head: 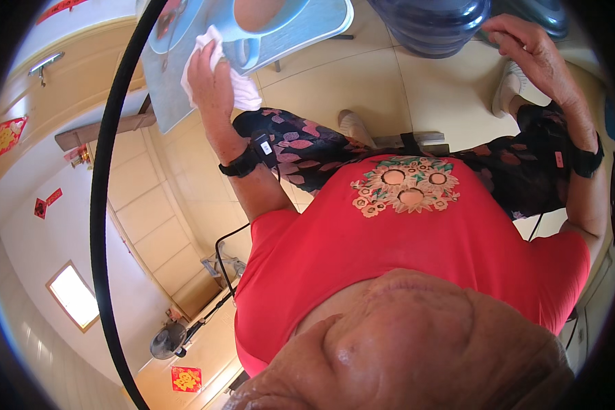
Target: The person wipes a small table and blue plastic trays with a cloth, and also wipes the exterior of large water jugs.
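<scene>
My left hand (212, 84) grips a crumpled white cloth (246, 92) at the near edge of a light-blue table (171, 102). Close beyond it on the table is a light-blue round vessel (282, 25) with a handle and something brown inside. Left of that lies a light-blue dish (166, 43) with reddish contents, partly cut off and blurred. My right hand (535, 56) hangs at the upper right, fingers loosely bent, with no object visible in it. Its fingertips overlap the edge of a blue translucent water jug (435, 25); whether they touch it, I cannot tell. Both wrists wear black bands.
Another large dark translucent container (538, 13) stands behind my right hand. My feet rest on the tiled floor (333, 77) beyond my knees. A black cable (102, 179) curves down the left side. An electric fan (169, 341) shows at the lower left.
</scene>
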Demonstrator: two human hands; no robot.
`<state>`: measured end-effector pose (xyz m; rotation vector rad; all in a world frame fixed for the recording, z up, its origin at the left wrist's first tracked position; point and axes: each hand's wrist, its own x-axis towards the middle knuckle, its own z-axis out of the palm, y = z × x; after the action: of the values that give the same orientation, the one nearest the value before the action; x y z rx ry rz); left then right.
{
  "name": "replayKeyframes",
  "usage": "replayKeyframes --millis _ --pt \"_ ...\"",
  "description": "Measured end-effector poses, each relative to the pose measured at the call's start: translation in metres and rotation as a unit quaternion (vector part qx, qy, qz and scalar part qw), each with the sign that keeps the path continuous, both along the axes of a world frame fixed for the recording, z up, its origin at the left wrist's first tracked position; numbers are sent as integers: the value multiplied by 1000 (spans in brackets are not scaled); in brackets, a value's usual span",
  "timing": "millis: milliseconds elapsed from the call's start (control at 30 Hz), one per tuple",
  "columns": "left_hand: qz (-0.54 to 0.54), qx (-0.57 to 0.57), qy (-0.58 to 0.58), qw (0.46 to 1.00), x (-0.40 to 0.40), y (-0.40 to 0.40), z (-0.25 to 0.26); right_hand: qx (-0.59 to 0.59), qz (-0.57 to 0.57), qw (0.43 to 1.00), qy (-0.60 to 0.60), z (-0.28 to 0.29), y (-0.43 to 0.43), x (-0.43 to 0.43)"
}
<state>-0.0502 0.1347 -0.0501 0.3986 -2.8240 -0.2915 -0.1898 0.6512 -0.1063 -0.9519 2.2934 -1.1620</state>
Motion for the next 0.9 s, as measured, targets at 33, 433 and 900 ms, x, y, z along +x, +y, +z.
replayKeyframes --millis 33,433,900 --pt "23 1 2 1000 5 -10 1 11 -8 1000 -8 1 1 1" --pt "44 -41 31 998 3 -14 -16 -21 20 996 83 1 -3 10" --pt "-255 -54 132 956 -49 169 5 70 7 998 -2 2 -20 -6"
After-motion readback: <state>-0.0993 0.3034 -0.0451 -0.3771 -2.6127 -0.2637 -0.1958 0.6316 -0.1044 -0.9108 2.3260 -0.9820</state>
